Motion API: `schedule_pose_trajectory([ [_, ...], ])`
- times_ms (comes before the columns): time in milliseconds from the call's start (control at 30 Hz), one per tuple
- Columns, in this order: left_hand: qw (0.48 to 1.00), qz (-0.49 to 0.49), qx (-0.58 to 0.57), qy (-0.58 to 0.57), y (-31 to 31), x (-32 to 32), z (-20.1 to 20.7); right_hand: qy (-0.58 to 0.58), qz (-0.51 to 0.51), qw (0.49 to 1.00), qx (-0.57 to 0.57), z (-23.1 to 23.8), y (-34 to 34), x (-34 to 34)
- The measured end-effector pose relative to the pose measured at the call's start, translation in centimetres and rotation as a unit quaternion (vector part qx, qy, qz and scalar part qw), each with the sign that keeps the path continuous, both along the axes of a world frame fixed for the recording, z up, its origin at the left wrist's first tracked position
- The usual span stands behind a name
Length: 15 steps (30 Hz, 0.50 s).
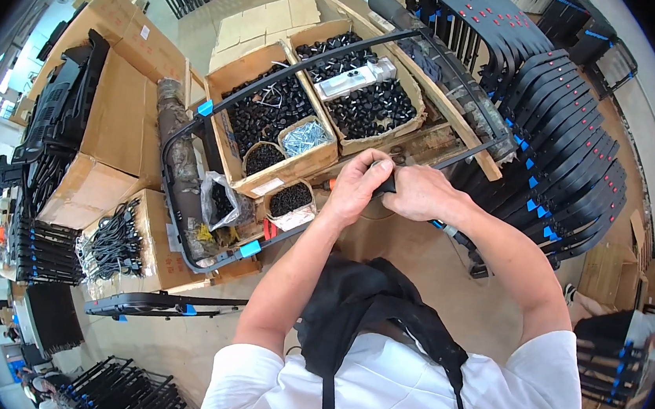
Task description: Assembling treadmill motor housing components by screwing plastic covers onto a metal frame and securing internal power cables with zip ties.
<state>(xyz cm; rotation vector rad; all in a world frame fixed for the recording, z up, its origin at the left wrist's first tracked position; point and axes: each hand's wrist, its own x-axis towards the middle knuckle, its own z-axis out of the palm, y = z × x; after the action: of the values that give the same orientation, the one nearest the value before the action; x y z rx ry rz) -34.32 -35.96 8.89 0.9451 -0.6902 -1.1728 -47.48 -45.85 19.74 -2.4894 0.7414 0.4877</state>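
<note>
My left hand (359, 184) and my right hand (422, 191) meet in front of the parts boxes. My right fingers wrap round a dark tool (384, 185), mostly hidden by the hands; a blue-and-silver fitting (441, 226) shows below that wrist. My left thumb and fingers are pinched together beside the tool; what they hold is hidden. A black tubular frame (309, 62) with blue tape lies around the boxes. Beyond my hands, wooden boxes hold black plastic caps (270, 108), silver screws (305, 138) and small black screws (291, 200).
Black curved frames (563, 132) stand packed in a row at the right. Cardboard boxes (119, 121) rise at the left, with a bundle of black cables (115, 243) on a lower one. A metal block (357, 79) lies on the caps. A wooden slat (454, 122) slants at the right.
</note>
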Motion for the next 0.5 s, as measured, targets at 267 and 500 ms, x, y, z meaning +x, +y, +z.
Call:
schedule_pose_trajectory([
  [267,0.999,0.048,0.017,-0.007,1.1,-1.8,-0.5,-0.022,-0.005,1.000,-0.004,-1.9,0.6,-1.2],
  [500,0.998,0.055,0.028,-0.010,1.2,-2.2,-0.5,-0.040,-0.045,0.998,0.007,-2.4,1.2,-1.4],
])
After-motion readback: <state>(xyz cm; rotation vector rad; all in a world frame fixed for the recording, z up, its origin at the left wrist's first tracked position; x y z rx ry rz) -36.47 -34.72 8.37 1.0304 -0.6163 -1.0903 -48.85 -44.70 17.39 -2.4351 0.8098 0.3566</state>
